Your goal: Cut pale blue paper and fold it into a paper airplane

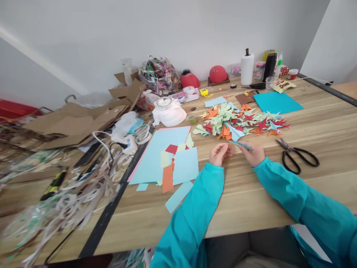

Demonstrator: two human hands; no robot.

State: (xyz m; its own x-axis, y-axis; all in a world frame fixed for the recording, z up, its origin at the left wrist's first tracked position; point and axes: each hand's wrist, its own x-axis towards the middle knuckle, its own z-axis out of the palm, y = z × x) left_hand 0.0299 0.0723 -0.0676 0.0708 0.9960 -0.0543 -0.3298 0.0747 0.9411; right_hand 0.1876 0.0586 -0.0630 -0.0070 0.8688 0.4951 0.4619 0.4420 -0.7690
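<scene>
My right hand (254, 153) is closed on a narrow folded piece of light blue paper (240, 144), its pointed end toward the left. Beside that tip is my left hand (219, 154), fingers curled in and thumb against them, with nothing visible in it. Just beyond both hands lies a heap of small folded paper planes (227, 117) in pale green, orange, red and light blue. Black-handled scissors (295, 152) rest to the right of my right hand. To the left of my left hand are light blue paper sheets (185, 165) and an orange paper strip (167, 178).
A bright blue sheet (277, 102) lies behind the heap. Along the wall stand a white bottle (247, 70), a black bottle (269, 67) and a red dome (218, 74). Tangled white straps (80, 197) and flattened cardboard (80, 121) crowd the left side.
</scene>
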